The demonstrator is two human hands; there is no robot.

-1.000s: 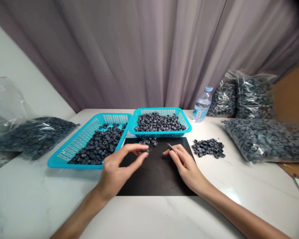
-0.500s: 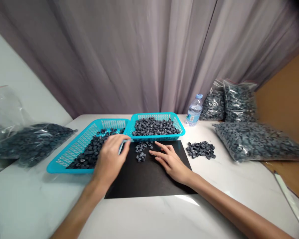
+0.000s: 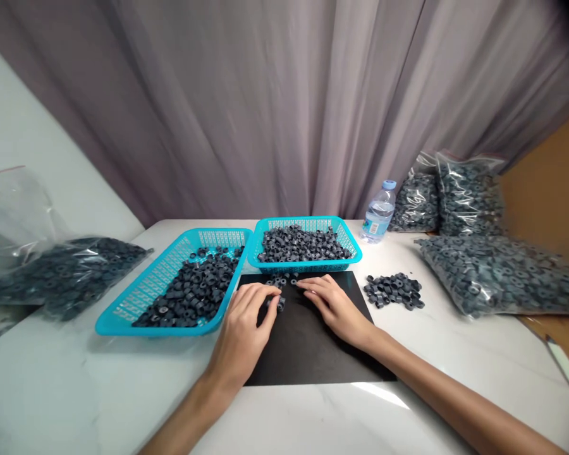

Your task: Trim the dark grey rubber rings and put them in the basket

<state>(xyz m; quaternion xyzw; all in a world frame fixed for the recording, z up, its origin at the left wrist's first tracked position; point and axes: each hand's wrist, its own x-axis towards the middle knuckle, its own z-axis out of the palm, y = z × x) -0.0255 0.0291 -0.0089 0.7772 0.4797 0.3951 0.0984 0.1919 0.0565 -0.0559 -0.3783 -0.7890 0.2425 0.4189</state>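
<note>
On the black mat [image 3: 308,357] lies a small cluster of dark grey ring-shaped pieces [image 3: 281,304], short and hollow like little bushings. My left hand [image 3: 246,328] rests at the cluster's left side, its fingers curved and the thumb apart from them; it partly hides the pieces. From the right, my right hand [image 3: 339,309] reaches over the mat with fingers stretched out, the tips close to a ring [image 3: 294,282] at the cluster's edge. Whether the fingertips touch it I cannot tell. No piece shows within either hand.
A turquoise basket [image 3: 142,278] of such rings stands left, another turquoise basket [image 3: 303,265] behind the mat. Right of the mat lies a loose pile of rings [image 3: 393,291]. Beyond are a water bottle [image 3: 378,212] and filled plastic bags [image 3: 497,272]; another bag [image 3: 90,265] lies far left.
My left hand has moved right, from over the left basket's edge to the cluster on the mat. My right hand stays by the cluster, its fingers closer together. The view has shifted slightly.
</note>
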